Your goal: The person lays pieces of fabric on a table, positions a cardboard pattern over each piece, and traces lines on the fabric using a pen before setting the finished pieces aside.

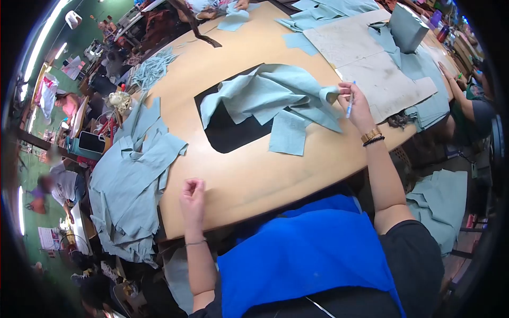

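My right hand (pixel 357 106) is closed on a blue-and-clear pen (pixel 350 103) and pinches the right end of a light teal cloth piece (pixel 265 90). That cloth lies crumpled over a flat black panel (pixel 233 124) on the table. A small square flap of teal cloth (pixel 288 133) hangs flat at its near side; I cannot tell whether it is joined on. My left hand (pixel 193 197) hovers over the table's near left edge, fingers curled shut, with nothing showing in them. Beside it, a heap of teal cloth pieces (pixel 130 180) drapes over the table's left edge.
The wooden table (pixel 228 193) curves in front of me. Grey cardboard sheets (pixel 371 63) lie at the right among teal cloth stacks (pixel 429 106). Cloth strips (pixel 154 69) are piled at the far left. Another person's hand (pixel 241 5) touches cloth at the far edge.
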A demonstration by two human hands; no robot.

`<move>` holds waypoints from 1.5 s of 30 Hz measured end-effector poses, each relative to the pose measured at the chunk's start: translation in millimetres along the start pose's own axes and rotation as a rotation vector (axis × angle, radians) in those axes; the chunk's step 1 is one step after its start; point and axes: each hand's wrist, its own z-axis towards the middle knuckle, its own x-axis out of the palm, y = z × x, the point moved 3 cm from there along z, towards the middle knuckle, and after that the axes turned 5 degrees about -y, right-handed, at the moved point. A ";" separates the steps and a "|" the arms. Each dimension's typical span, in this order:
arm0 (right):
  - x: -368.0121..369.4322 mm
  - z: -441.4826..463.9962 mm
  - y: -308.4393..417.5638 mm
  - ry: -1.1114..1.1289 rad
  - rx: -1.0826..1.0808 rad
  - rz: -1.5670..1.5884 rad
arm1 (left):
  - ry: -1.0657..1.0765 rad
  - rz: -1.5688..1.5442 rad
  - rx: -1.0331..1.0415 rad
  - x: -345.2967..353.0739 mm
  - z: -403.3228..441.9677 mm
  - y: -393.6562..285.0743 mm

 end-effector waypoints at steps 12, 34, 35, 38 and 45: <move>20.7 -55.7 72.5 0.058 -0.580 -0.641 | 0.405 0.638 0.777 192.5 8.1 -27.6; 43.4 -106.2 175.2 0.373 -0.963 -0.034 | 0.180 0.185 0.769 118.5 -26.0 -84.9; 40.5 -104.8 175.9 0.403 -0.847 -0.047 | 0.215 0.134 0.720 112.4 -23.7 -75.5; 42.9 -104.1 173.4 0.437 -0.592 0.156 | 0.315 -0.048 0.762 125.1 -33.3 -93.9; 44.9 -112.3 194.8 0.539 -0.688 0.109 | 0.294 0.295 0.853 135.1 -26.8 -108.1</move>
